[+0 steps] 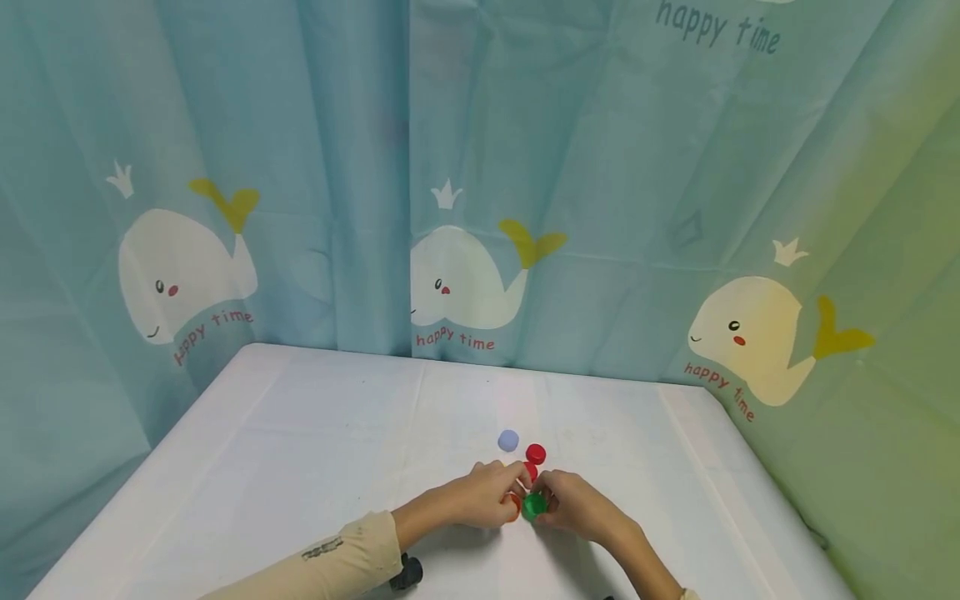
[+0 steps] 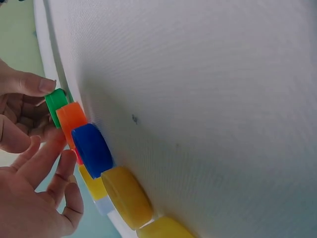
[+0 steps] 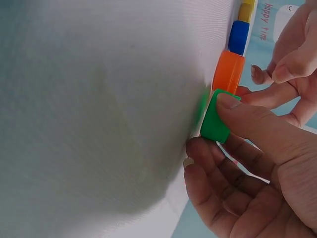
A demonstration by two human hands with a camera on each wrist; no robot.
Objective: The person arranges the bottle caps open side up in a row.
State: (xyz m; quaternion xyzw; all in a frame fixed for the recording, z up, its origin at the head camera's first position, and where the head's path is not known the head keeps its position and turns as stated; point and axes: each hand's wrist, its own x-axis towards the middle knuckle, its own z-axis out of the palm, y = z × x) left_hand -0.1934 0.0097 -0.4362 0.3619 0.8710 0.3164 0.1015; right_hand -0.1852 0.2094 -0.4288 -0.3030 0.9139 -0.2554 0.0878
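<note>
Head view: green cap (image 1: 534, 507) is located at the white table (image 1: 337, 433), just beside the orange cap (image 1: 513, 508). Right hand (image 1: 576, 502) pinches the green cap at its edge. Left hand (image 1: 489, 494) partly covers the orange cap. Farther out, I count two red caps (image 1: 536, 453), one partly hidden by the left hand, and one pale blue cap (image 1: 508, 440).

Left wrist view: count one green, one orange, one blue cap (image 2: 92, 150) and three yellow caps (image 2: 126, 197), the nearest cut by the frame. Behind them show a sliver of red and one pale piece. Left-hand fingers are loosely bent, gripping nothing that I can make out; whether a fingertip touches the orange cap, I cannot tell.

Right wrist view: the right thumb presses one face of the green cap, with fingers curled at the opposite side. Count one green, one orange, one blue; the yellow at the top is cropped, number uncertain. Handling, judged by eye: light, stiff, smooth plastic, prone to slide, unlikely to break. Grasp by the rim, thumb opposing forefinger, avoiding the neighbouring orange cap.
</note>
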